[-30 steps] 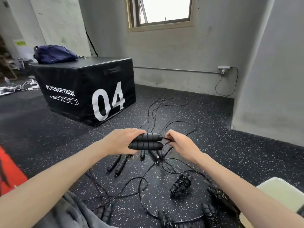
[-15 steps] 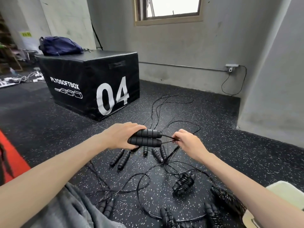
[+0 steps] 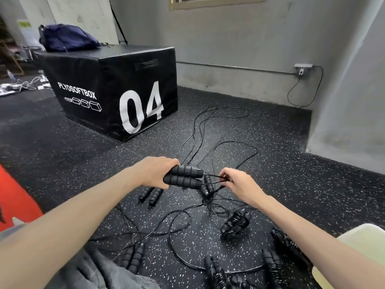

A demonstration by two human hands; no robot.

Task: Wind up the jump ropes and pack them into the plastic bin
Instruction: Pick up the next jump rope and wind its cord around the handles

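Observation:
My left hand (image 3: 155,173) grips two black foam jump-rope handles (image 3: 184,176) side by side, held level above the floor. Just to their right, my right hand (image 3: 239,183) pinches the thin black cords (image 3: 214,177) where they leave the handles. The cords trail away over the speckled floor in loose loops (image 3: 233,149). Several wound-up ropes lie below, one bundle (image 3: 235,224) in the middle and others near the pale plastic bin (image 3: 366,243) at the lower right. Loose handle pairs (image 3: 151,193) lie under my left hand.
A black plyo box (image 3: 116,88) marked 04 stands at the back left with a blue bag (image 3: 66,38) on top. A grey wall and a pillar (image 3: 350,101) close the right side. A red mat (image 3: 18,201) lies at the left. Grey cloth (image 3: 87,272) covers my lap.
My hands and the held handles have stayed together while the view has tilted and shifted a little. My right hand has slid slightly out along the cords.

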